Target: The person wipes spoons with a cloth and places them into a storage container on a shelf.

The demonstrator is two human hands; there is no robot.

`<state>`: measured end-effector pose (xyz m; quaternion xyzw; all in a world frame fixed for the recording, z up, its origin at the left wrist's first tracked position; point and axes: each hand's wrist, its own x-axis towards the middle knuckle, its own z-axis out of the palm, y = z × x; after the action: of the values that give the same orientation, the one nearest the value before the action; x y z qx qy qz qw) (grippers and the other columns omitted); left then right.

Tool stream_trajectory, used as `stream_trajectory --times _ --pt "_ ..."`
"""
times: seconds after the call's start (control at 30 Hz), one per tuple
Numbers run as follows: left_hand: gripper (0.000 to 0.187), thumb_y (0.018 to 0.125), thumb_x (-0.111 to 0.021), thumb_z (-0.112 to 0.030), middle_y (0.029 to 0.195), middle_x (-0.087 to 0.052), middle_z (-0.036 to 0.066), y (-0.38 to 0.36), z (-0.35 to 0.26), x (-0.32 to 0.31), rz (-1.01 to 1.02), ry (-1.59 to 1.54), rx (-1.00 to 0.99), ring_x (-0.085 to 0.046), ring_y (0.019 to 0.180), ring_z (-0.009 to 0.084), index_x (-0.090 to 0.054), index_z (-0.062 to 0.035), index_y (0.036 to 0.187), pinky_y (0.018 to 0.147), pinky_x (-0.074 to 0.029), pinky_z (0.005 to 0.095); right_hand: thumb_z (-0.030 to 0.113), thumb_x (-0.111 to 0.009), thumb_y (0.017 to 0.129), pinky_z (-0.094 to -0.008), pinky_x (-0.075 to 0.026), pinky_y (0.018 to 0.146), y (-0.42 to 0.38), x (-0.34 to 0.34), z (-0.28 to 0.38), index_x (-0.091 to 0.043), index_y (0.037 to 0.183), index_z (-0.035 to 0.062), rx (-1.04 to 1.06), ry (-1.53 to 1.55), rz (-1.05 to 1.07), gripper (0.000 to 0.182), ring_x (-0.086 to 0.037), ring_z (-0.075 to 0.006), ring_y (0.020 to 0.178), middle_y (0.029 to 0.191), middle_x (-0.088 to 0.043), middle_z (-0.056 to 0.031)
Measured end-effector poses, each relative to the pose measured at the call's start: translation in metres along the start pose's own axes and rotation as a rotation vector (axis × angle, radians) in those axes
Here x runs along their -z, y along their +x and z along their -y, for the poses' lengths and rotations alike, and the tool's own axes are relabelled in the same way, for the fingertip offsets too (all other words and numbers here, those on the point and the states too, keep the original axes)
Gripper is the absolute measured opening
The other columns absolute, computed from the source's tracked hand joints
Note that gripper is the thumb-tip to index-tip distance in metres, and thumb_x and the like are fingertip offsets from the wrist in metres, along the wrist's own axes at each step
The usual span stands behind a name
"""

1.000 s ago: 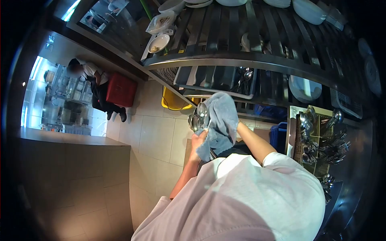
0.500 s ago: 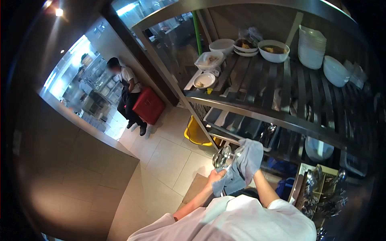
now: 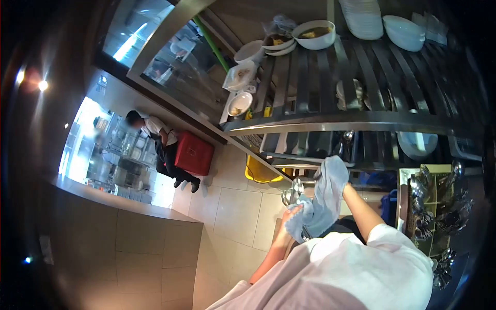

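Observation:
My left hand (image 3: 291, 216) is closed around a bundle of metal spoons (image 3: 293, 193), their bowls pointing up and away from me. A light blue cloth (image 3: 326, 194) hangs between my two hands, and its lower end is bunched against my left fingers. My right hand (image 3: 345, 191) is raised and wrapped in the upper part of that cloth, which covers its fingers. Beside the cloth's upper left edge a dark, shiny bit of metal shows, too small to make out. Some handles poke out below my left hand.
On the right, a divided cutlery tray (image 3: 439, 206) holds many utensils. A slatted metal rack (image 3: 330, 121) ahead carries bowls (image 3: 313, 35) with food and stacked white containers (image 3: 361, 18). A yellow bin (image 3: 261, 169) stands below. A person (image 3: 160, 139) sits by a red box (image 3: 194, 151).
The view has turned, so the rack and tray sit higher in the frame. My right hand with the cloth has moved up and away from the spoons; the left still grips them.

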<state>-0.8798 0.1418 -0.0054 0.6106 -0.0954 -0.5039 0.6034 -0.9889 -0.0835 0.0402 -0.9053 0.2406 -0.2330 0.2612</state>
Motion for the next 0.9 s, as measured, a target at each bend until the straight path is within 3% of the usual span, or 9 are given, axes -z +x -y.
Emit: stream_trajectory --times 0.07,0.13,0.3,0.4,0.53,0.63,0.77,0.83,0.9 --pt "0.017 0.085 -0.061 -0.021 0.083 -0.062 0.0 -0.004 -0.005 0.0 0.093 0.0 -0.108 -0.057 0.071 0.0103 -0.063 -0.0056 0.092 0.064 -0.045 0.0248 0.019 -0.057 0.068 -0.0439 -0.048 0.057 0.006 -0.06 -0.066 -0.062 0.066 0.0021 -0.002 -0.208 -0.126 0.018 -0.06 -0.035 0.062 0.066 -0.06 -0.0193" --pt "0.022 0.084 -0.061 -0.024 0.086 -0.063 0.002 -0.007 -0.005 -0.003 0.044 -0.023 -0.025 -0.058 0.075 0.0128 -0.063 -0.0051 0.095 0.068 -0.047 0.026 0.017 -0.056 0.07 -0.0478 -0.049 0.057 0.005 -0.068 -0.078 -0.062 0.069 0.0019 -0.119 -0.174 -0.113 0.016 -0.061 -0.0377 0.064 0.071 -0.062 -0.0207" --pt "0.022 0.083 -0.062 -0.019 0.082 -0.064 0.005 -0.006 -0.026 -0.021 -0.013 -0.036 0.097 -0.059 0.069 0.0139 -0.063 -0.001 0.096 0.064 -0.047 0.0273 0.016 -0.057 0.07 -0.0419 -0.052 0.057 0.024 -0.057 -0.092 -0.066 0.076 0.003 -0.291 -0.219 -0.024 0.017 -0.065 -0.0344 0.066 0.07 -0.064 -0.019" --pt "0.023 0.084 -0.062 -0.02 0.084 -0.064 0.005 -0.003 -0.028 -0.024 -0.029 0.008 0.116 -0.06 0.07 0.0142 -0.063 0.0 0.095 0.063 -0.047 0.0269 0.016 -0.06 0.07 -0.0421 -0.051 0.052 0.059 -0.074 -0.13 -0.065 0.066 0.0049 -0.297 -0.383 -0.1 0.013 -0.064 -0.0323 0.06 0.066 -0.062 -0.0183" --pt "0.021 0.084 -0.062 -0.019 0.083 -0.064 0.004 -0.009 -0.043 -0.029 0.013 0.035 0.127 -0.06 0.069 0.0132 -0.063 -0.0007 0.095 0.062 -0.047 0.0259 0.018 -0.06 0.074 -0.042 -0.052 0.061 0.058 -0.082 -0.118 -0.07 0.085 0.0083 -0.51 -0.546 0.132 0.018 -0.067 -0.0259 0.08 0.087 -0.067 -0.0165" --pt "0.017 0.086 -0.06 -0.017 0.082 -0.064 0.003 -0.01 -0.039 -0.03 -0.001 -0.013 0.095 -0.06 0.068 0.0122 -0.062 -0.0027 0.095 0.061 -0.047 0.025 0.024 -0.06 0.073 -0.0496 -0.052 0.069 0.074 -0.127 -0.156 -0.07 0.09 0.0059 -0.646 -0.524 0.214 0.027 -0.066 -0.0338 0.084 0.094 -0.066 -0.0211" --pt "0.017 0.087 -0.058 -0.017 0.083 -0.064 0.003 -0.024 -0.047 -0.034 -0.024 -0.053 0.083 -0.06 0.068 0.0122 -0.062 -0.0028 0.096 0.06 -0.047 0.0251 0.018 -0.054 0.081 -0.0472 -0.051 0.069 0.079 -0.122 -0.167 -0.07 0.091 0.0062 -0.484 -0.527 0.314 0.022 -0.066 -0.0296 0.088 0.096 -0.067 -0.014" --pt "0.017 0.088 -0.056 -0.017 0.083 -0.063 0.004 -0.032 -0.056 -0.047 -0.081 -0.043 0.052 -0.06 0.066 0.0123 -0.061 -0.0025 0.096 0.06 -0.047 0.0253 0.021 -0.053 0.079 -0.0467 -0.051 0.073 0.083 -0.16 -0.211 -0.07 0.091 0.0097 -0.692 -0.476 0.174 0.024 -0.065 -0.0301 0.091 0.096 -0.067 -0.0149" --pt "0.018 0.089 -0.055 -0.018 0.082 -0.063 0.004 -0.034 -0.059 -0.048 -0.049 -0.042 0.044 -0.06 0.066 0.0122 -0.061 -0.0022 0.095 0.059 -0.046 0.0252 0.023 -0.053 0.078 -0.0463 -0.051 0.073 0.081 -0.146 -0.206 -0.07 0.09 0.0106 -0.675 -0.425 0.22 0.024 -0.065 -0.0303 0.09 0.097 -0.067 -0.0148"
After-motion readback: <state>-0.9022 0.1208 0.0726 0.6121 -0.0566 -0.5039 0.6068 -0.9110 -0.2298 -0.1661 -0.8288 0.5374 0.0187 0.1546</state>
